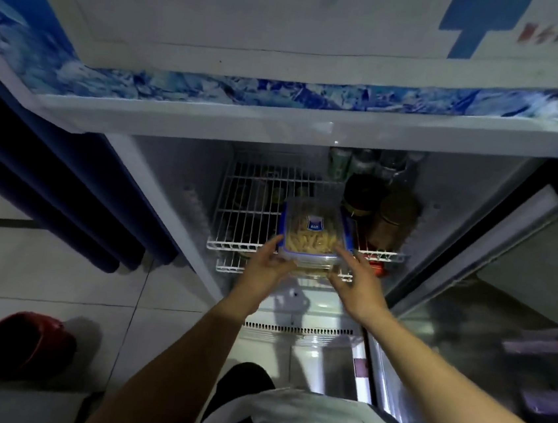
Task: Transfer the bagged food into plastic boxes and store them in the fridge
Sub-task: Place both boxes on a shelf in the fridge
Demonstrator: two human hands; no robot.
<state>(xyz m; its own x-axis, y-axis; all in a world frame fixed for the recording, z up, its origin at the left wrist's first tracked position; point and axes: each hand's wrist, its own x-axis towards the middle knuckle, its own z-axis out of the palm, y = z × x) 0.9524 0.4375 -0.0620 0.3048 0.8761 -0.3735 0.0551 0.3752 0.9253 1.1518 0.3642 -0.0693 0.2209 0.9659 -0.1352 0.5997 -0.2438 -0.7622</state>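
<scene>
A clear plastic box (313,234) with a blue-edged lid and blue side clips sits at the front edge of a white wire shelf (253,208) inside the open fridge (177,180). It is rectangular, with a small blue label on the lid, and pale yellow tube-shaped food shows through the lid and walls. The left hand (270,262) holds its near left corner, fingers curled against the side; the right hand (353,281) holds the near right corner, thumb at the lid's edge. Both grips are closed around the box. Just right of it on the shelf stand dark jars (384,215), blurred; cans (351,164) stand further back.
</scene>
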